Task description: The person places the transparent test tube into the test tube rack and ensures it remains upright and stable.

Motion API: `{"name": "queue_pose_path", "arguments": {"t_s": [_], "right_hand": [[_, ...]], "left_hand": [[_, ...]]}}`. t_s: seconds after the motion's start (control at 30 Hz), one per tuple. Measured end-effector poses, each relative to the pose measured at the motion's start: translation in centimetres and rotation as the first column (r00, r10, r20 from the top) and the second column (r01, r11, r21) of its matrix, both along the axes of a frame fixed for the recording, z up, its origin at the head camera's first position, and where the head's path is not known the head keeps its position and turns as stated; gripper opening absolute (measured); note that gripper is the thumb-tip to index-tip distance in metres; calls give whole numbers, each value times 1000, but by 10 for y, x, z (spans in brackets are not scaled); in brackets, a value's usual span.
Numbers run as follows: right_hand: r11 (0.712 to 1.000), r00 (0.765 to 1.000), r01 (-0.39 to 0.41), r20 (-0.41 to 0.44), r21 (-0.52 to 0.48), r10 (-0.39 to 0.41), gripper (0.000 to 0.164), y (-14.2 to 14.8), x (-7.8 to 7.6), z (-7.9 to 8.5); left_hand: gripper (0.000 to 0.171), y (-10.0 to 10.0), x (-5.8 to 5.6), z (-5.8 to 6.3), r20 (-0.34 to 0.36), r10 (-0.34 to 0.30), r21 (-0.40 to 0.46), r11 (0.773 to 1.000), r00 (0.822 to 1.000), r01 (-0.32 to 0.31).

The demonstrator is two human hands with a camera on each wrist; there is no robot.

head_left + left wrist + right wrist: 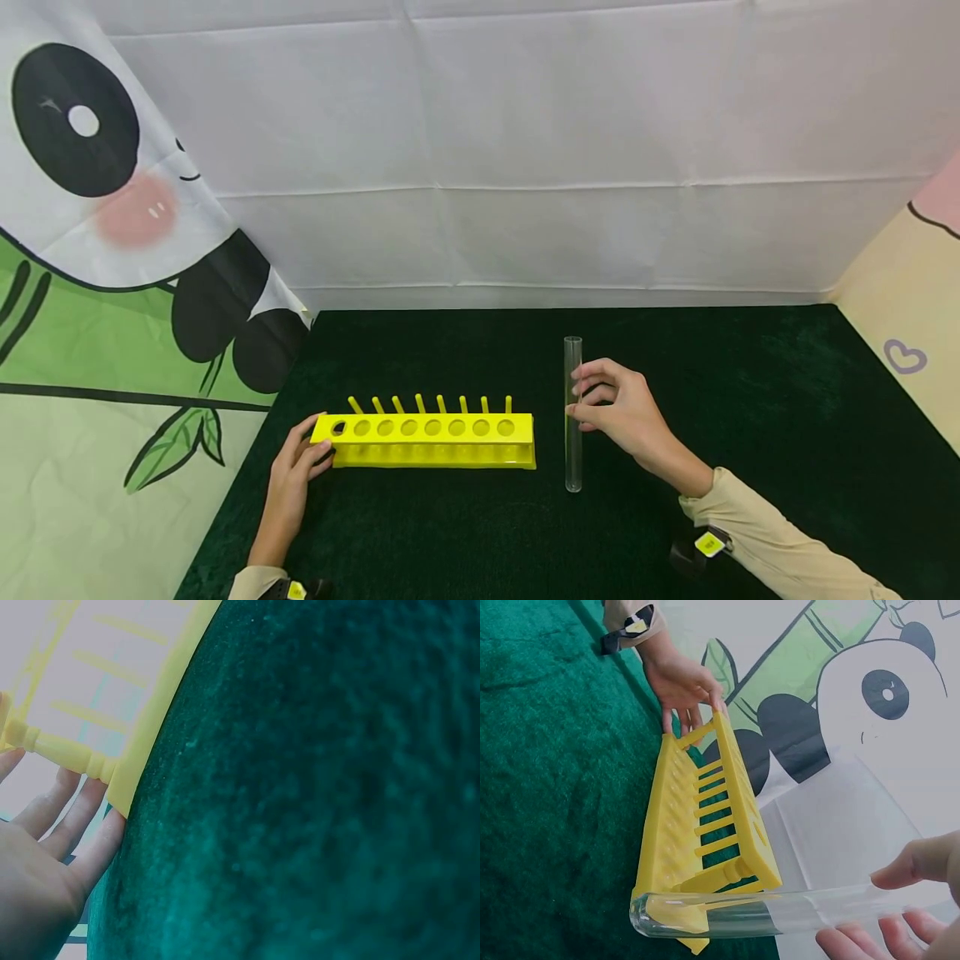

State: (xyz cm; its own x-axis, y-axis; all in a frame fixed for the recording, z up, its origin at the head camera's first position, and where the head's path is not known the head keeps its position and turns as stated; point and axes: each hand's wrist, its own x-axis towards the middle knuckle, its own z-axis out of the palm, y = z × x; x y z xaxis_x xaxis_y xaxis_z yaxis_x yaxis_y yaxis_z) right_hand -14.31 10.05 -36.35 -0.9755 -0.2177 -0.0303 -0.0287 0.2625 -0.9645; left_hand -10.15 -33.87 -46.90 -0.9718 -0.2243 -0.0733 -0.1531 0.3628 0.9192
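Observation:
A yellow test tube rack (435, 456) stands on the dark green cloth, with a row of round holes along its top and several pegs behind them. My left hand (288, 485) grips the rack's left end, thumb at the front and fingers round the side. To the right of the rack, my right hand (628, 417) pinches a clear glass test tube (573, 467) between thumb and fingers. The tube is upright, its rounded end down, and no contents show in it. In the right wrist view, the tube (727, 919) crosses in front of the rack's near end (750, 862).
Dark green cloth (450, 542) covers the table. A white sheet (555, 150) hangs behind it. Printed sheets stand at both sides, with a panda (202, 308) on the left and a heart (905, 357) on the right.

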Motion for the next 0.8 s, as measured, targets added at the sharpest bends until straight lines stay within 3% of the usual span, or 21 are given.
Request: {"name": "queue_pose_path", "arguments": {"t_s": [0.3,0.8], "right_hand": [[1000,999,-27,-19,4,27,40,6,-13,5],[999,997,-34,-71,32,36,36,6,-13,9]], "left_hand": [[53,9,-3,0,2,22,8,1000,1000,-22],[54,14,-4,0,5,31,22,999,1000,-31]]}}
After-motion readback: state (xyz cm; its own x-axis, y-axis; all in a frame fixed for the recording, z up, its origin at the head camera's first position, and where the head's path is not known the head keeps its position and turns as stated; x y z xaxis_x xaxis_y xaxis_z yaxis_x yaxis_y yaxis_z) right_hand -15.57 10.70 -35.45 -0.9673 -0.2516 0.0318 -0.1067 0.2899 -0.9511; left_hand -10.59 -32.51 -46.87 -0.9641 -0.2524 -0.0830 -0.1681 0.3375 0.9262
